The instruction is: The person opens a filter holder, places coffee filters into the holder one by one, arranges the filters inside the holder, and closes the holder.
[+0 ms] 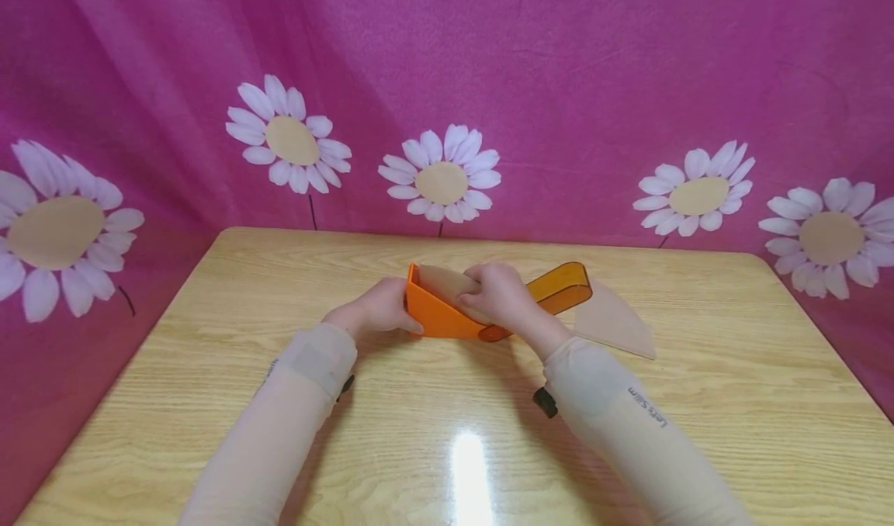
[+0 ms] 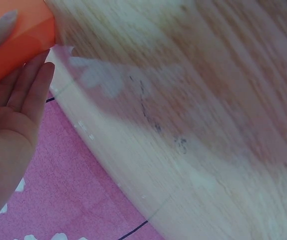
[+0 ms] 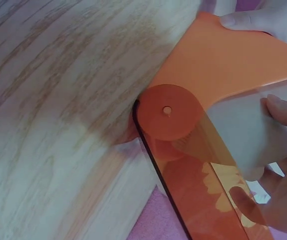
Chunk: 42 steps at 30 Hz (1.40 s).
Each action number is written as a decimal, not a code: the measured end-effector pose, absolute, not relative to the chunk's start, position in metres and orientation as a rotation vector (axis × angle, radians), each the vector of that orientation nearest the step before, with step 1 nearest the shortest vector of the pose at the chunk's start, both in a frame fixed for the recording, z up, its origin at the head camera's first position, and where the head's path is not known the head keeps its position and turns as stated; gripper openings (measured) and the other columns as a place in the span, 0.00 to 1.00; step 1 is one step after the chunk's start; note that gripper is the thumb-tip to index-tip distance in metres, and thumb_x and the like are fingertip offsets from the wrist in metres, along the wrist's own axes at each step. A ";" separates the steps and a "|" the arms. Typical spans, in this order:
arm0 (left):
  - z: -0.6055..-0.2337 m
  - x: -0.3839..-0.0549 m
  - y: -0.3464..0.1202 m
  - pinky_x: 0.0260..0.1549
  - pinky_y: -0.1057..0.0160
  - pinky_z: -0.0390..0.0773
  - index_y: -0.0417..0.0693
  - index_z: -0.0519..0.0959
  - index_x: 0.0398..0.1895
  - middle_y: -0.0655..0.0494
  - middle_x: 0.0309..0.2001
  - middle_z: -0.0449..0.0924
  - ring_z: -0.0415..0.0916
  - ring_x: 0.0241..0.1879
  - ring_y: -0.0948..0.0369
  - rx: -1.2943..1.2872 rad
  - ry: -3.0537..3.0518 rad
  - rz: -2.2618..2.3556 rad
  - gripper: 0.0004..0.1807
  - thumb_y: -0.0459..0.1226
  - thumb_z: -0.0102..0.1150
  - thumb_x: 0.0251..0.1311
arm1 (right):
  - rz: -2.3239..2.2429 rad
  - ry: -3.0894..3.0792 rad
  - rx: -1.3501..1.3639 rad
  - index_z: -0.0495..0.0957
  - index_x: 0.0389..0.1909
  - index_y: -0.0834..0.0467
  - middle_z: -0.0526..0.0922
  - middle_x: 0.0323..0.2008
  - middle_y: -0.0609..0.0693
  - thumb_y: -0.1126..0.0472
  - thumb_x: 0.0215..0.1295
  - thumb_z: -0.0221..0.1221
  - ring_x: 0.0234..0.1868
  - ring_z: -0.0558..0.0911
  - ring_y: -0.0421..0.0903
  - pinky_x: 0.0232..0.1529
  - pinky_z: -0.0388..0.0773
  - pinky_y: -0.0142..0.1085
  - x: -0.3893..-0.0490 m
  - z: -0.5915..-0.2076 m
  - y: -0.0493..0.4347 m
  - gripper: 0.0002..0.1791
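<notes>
An orange coffee filter holder sits mid-table, its see-through amber lid swung open to the right on a round hinge. My left hand grips the holder's left end, thumb on the near face and fingers behind. The right hand pinches a brown paper coffee filter at the holder's open top. In the right wrist view, the filter stands partly inside the holder, its lower part hidden by the wall. Another fan-shaped filter lies on the table, partly behind the lid and right arm.
The wooden table reaches back to a pink cloth with large white daisies. Both forearms wear pale sleeves, with a dark wrist device under the right one. A bright light reflection shows on the near tabletop.
</notes>
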State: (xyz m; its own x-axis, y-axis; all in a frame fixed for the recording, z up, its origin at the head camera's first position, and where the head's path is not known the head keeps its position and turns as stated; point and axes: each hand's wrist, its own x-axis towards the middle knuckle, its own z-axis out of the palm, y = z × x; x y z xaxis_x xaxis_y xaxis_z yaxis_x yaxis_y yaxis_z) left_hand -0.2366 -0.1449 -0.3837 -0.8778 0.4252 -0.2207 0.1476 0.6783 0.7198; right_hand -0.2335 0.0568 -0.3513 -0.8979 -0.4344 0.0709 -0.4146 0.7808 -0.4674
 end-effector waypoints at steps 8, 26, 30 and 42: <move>-0.383 -0.236 -0.144 0.50 0.59 0.71 0.45 0.75 0.46 0.55 0.39 0.78 0.72 0.39 0.58 0.478 2.498 1.061 0.21 0.29 0.69 0.46 | -0.712 2.927 -0.727 0.73 0.18 0.58 0.62 0.14 0.45 0.61 0.55 0.62 0.23 0.65 0.43 0.29 0.60 0.33 -0.234 -0.357 0.055 0.11; -0.380 -0.234 -0.142 0.50 0.59 0.71 0.44 0.75 0.46 0.55 0.40 0.79 0.72 0.38 0.59 0.508 2.499 1.045 0.21 0.30 0.68 0.47 | -0.676 2.892 -0.643 0.81 0.30 0.57 0.74 0.19 0.46 0.58 0.58 0.62 0.25 0.70 0.43 0.35 0.65 0.35 -0.233 -0.360 0.054 0.06; -0.381 -0.235 -0.142 0.52 0.59 0.71 0.44 0.75 0.47 0.55 0.41 0.79 0.72 0.39 0.58 0.495 2.502 1.043 0.22 0.30 0.68 0.47 | -0.764 2.864 -0.634 0.80 0.28 0.56 0.76 0.21 0.47 0.57 0.58 0.62 0.27 0.71 0.44 0.32 0.67 0.34 -0.231 -0.357 0.058 0.07; -0.384 -0.235 -0.145 0.50 0.59 0.72 0.44 0.76 0.44 0.55 0.39 0.79 0.72 0.38 0.58 0.483 2.526 1.040 0.19 0.29 0.69 0.46 | -0.955 2.915 -0.483 0.81 0.41 0.56 0.84 0.43 0.53 0.55 0.63 0.58 0.44 0.79 0.51 0.49 0.73 0.46 -0.230 -0.313 0.093 0.11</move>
State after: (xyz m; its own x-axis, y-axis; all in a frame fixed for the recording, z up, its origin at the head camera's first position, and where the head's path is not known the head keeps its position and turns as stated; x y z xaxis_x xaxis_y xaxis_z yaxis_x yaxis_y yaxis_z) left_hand -0.2351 -0.1449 -0.3843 -0.8747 0.4413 -0.2005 0.1721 0.6695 0.7226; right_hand -0.2300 0.0933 -0.3134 -0.9510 -0.3030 0.0616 -0.2807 0.7626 -0.5828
